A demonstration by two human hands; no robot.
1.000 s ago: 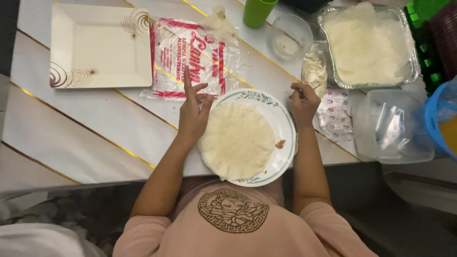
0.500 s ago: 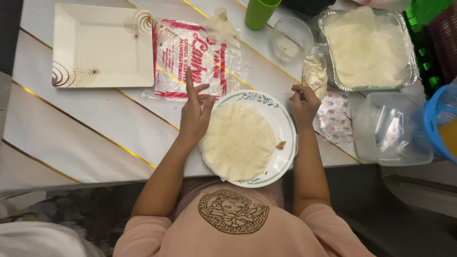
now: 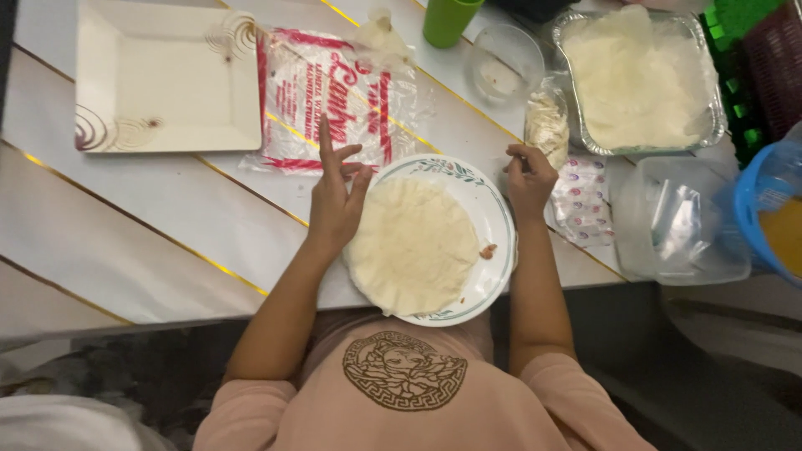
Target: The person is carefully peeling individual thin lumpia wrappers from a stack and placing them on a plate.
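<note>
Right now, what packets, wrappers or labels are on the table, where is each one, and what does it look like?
Clear plastic bag: flat, red printing, between the square tray and the round plate, under the left hand fingertips.
Small clear bag: pale filling, upright beside the foil tray, just above the right hand.
White wrapper: flat, small pink and purple pattern, right of the right hand.
No screens or signs.

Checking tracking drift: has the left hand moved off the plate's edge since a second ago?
No. The left hand rests at the left rim of the round plate, fingers toward the printed plastic bag, as in both earlier pictures.
</note>
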